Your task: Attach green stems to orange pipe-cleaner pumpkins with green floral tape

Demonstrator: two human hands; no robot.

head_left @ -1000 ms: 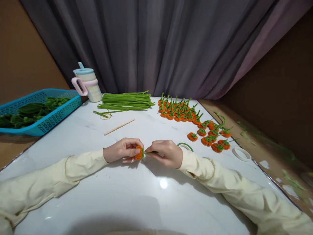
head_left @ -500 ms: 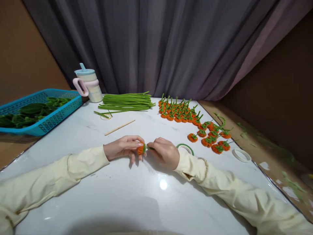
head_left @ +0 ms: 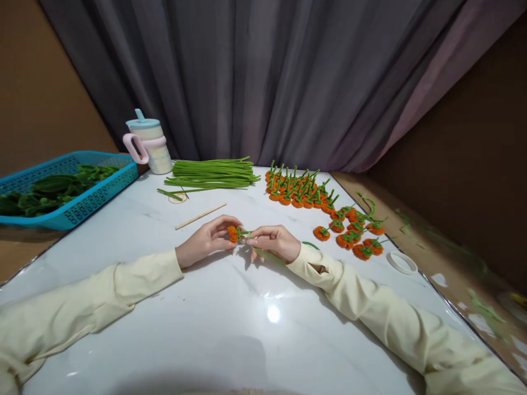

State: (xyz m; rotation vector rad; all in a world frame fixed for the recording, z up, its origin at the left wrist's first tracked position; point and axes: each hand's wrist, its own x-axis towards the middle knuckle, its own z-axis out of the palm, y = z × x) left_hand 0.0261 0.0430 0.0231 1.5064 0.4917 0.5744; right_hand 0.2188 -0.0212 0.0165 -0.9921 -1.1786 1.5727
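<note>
My left hand (head_left: pixel 209 238) is closed round a small orange chenille piece (head_left: pixel 233 235), fuzzy and shaped like a pumpkin or persimmon, with a green top. The piece lies sideways above the table, its short green stem (head_left: pixel 244 233) pointing right. Thumb and fingers of my right hand (head_left: pixel 274 242) pinch the stem's end; whether a strip of tape is also between them I cannot tell. A roll of green tape (head_left: pixel 311 245) lies by my right wrist, mostly hidden behind the sleeve.
Several finished-looking orange pieces (head_left: pixel 298 192) stand in rows at the back, others (head_left: pixel 348 237) lie loose to the right near a white tape roll (head_left: pixel 402 263). Green chenille stems (head_left: pixel 214 173), a wooden stick (head_left: pixel 201 216), a cup (head_left: pixel 150 144) and a blue basket (head_left: pixel 99 196) of green leaves are leftward.
Both hands have risen slightly away from me. The orange piece has turned so its stem shows more, and my right hand has rolled over, its fingers now pinching at the stem.
</note>
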